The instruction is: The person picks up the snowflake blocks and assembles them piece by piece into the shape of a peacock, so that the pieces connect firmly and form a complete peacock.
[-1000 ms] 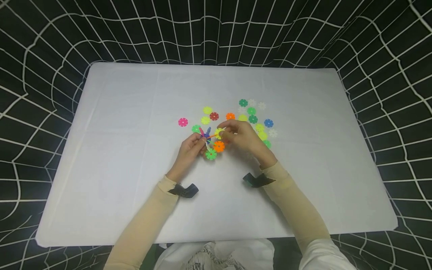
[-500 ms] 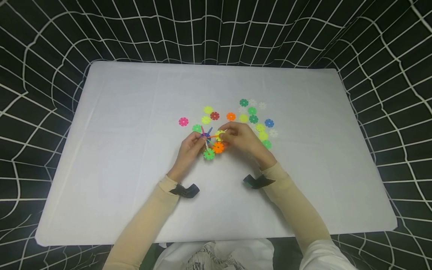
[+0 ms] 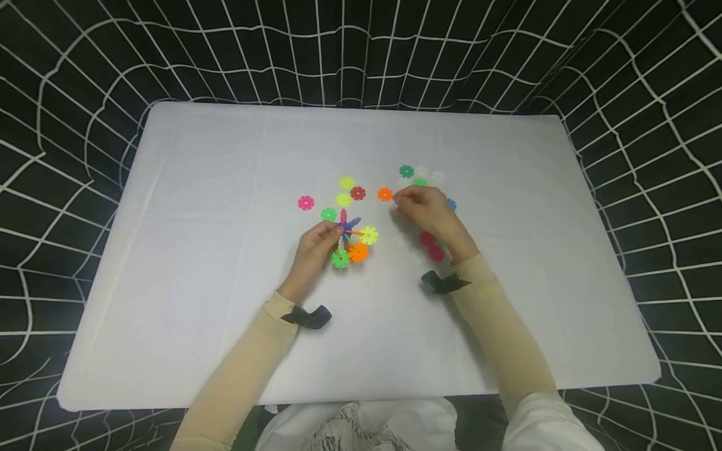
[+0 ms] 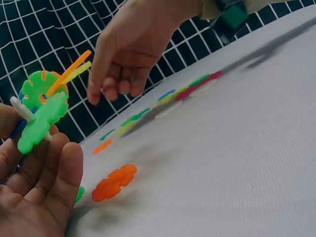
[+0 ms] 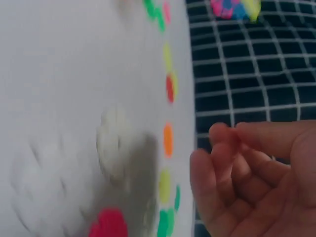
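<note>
My left hand holds a cluster of notched plastic snowflake discs slotted together, pinching it at its blue disc. A yellow disc, a green disc and an orange disc stick out from the cluster. In the left wrist view a green disc is above the palm, with a white one through it edge-on. My right hand hovers over the loose discs at the right. Its fingers are loosely bent, with nothing seen between them in the right wrist view.
Flat on the white table lie loose discs: a pink one, a brown-red one, an orange one, a dark green one and red ones. Pale discs are faint against the cloth. A black cloth with a white grid surrounds the table.
My right hand has let go of the cluster's yellow disc and moved right, over the loose discs. The cluster has turned slightly in my left hand, which stays in place.
</note>
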`<state>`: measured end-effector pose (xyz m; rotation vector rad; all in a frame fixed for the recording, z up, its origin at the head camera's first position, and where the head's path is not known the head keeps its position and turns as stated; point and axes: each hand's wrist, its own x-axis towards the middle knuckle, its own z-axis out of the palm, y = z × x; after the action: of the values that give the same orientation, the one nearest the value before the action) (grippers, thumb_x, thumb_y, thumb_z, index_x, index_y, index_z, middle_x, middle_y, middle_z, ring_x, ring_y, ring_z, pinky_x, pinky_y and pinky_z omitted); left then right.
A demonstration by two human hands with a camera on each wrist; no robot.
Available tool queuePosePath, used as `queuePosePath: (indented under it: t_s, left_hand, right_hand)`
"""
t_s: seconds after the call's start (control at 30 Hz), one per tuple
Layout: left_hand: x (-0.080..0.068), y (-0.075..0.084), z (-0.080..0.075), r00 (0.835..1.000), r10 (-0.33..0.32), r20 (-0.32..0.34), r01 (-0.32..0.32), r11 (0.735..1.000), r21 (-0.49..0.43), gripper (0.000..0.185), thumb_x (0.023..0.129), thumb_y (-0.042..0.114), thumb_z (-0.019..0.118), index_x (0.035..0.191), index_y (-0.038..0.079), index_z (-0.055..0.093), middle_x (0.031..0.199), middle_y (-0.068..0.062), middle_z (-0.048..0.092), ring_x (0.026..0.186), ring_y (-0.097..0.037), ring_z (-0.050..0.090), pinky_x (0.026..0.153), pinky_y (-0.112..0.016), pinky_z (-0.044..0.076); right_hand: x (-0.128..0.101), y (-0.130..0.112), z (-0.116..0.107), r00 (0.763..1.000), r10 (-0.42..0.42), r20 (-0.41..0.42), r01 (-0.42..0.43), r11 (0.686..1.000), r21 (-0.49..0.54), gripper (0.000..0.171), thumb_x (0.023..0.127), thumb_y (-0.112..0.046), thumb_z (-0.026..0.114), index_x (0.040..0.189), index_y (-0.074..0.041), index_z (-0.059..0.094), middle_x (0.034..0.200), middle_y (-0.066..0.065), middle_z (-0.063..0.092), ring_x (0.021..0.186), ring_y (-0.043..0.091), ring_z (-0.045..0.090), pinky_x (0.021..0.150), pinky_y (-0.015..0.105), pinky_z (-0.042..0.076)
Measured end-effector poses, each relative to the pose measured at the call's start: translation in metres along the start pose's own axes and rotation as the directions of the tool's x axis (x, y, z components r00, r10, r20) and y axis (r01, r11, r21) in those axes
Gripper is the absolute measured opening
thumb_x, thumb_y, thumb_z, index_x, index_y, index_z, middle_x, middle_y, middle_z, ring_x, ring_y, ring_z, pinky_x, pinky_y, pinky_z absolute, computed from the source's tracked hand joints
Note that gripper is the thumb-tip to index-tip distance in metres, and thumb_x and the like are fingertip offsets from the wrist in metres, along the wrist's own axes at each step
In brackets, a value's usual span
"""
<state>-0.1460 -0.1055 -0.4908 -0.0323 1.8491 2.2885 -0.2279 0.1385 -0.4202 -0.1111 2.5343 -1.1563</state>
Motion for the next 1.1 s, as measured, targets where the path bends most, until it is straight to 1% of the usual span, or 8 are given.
queuePosePath:
  t_s: [0.17,0.33,0.4,0.53,0.67,0.8,0.93,1.1]
  left_hand:
    - [-0.001,0.001,-0.001,1.0,-0.013,-0.023,0.014,0.999,0.031,0.02,0.103,0.021,0.058,0.103,0.003,0.065,0.085,0.005,0.056,0.084,-0.011,0.048,0.074,-0.018,0.043]
    - [-0.001,0.0,-0.002,0.999,-0.025,-0.031,0.025,1.0,0.014,0.017,0.102,0.021,0.059,0.1,0.005,0.066,0.085,0.006,0.057,0.085,-0.011,0.048,0.075,-0.018,0.043]
    - [-0.001,0.0,-0.001,0.999,-0.023,-0.025,0.022,1.0,-0.001,0.017,0.101,0.021,0.06,0.099,0.005,0.066,0.085,0.005,0.057,0.084,-0.011,0.048,0.075,-0.018,0.044]
    - [-0.001,0.0,0.0,0.999,-0.017,-0.028,0.016,1.0,-0.023,0.016,0.101,0.02,0.061,0.098,0.005,0.067,0.085,0.005,0.057,0.084,-0.011,0.048,0.074,-0.017,0.044]
    - [0.0,-0.001,0.0,0.999,-0.002,-0.032,0.002,1.0,-0.001,0.017,0.101,0.02,0.06,0.099,0.005,0.066,0.084,0.004,0.056,0.083,-0.011,0.048,0.074,-0.018,0.043]
    - [0.0,0.0,-0.001,0.999,0.016,-0.027,-0.015,0.999,0.029,0.017,0.102,0.022,0.059,0.098,0.006,0.065,0.082,0.005,0.054,0.079,-0.011,0.046,0.071,-0.019,0.041]
    - [0.0,0.0,-0.001,0.999,0.015,-0.028,-0.014,0.999,0.048,0.017,0.102,0.023,0.058,0.096,0.008,0.064,0.081,0.005,0.052,0.077,-0.011,0.046,0.069,-0.02,0.04]
    - [0.0,0.0,-0.002,1.0,0.001,-0.012,0.0,0.999,0.053,0.018,0.102,0.025,0.058,0.097,0.009,0.064,0.08,0.005,0.053,0.076,-0.011,0.046,0.068,-0.02,0.04]
  right_hand:
    - [0.023,0.002,-0.002,1.0,-0.018,0.018,0.021,0.98,-0.196,0.04,0.103,-0.032,0.052,0.136,-0.011,0.061,0.121,0.013,0.068,0.104,0.03,0.062,0.094,0.045,0.053]
    - [0.041,-0.002,0.012,0.998,-0.039,0.049,0.055,0.912,-0.407,0.044,0.1,-0.03,0.058,0.14,-0.011,0.057,0.131,0.016,0.061,0.121,0.032,0.056,0.105,0.052,0.049]
    - [0.042,-0.003,0.017,0.999,-0.031,0.034,0.043,0.899,-0.437,0.042,0.099,-0.028,0.061,0.138,-0.01,0.058,0.132,0.015,0.059,0.124,0.032,0.054,0.105,0.052,0.049]
    - [0.036,-0.005,0.022,1.0,0.007,0.014,-0.002,0.939,-0.345,0.036,0.098,-0.023,0.063,0.131,-0.009,0.056,0.125,0.013,0.06,0.115,0.031,0.055,0.104,0.048,0.05]
    - [0.019,-0.009,0.019,0.998,-0.005,0.055,0.01,0.995,-0.098,0.03,0.098,-0.019,0.064,0.127,-0.011,0.06,0.108,0.012,0.064,0.095,0.029,0.061,0.09,0.037,0.055]
    - [-0.002,-0.02,0.015,0.989,-0.064,0.135,0.048,0.992,0.12,0.03,0.098,-0.013,0.063,0.129,-0.011,0.064,0.1,0.012,0.067,0.086,0.036,0.068,0.087,0.038,0.059]
    - [-0.014,-0.028,0.018,0.982,-0.079,0.17,0.053,0.986,0.156,0.028,0.099,-0.016,0.063,0.126,-0.011,0.066,0.099,0.013,0.068,0.088,0.04,0.069,0.089,0.044,0.059]
    - [-0.015,-0.028,0.024,0.984,-0.07,0.167,0.045,0.988,0.149,0.025,0.1,-0.018,0.063,0.124,-0.01,0.066,0.1,0.014,0.069,0.088,0.036,0.07,0.09,0.046,0.059]
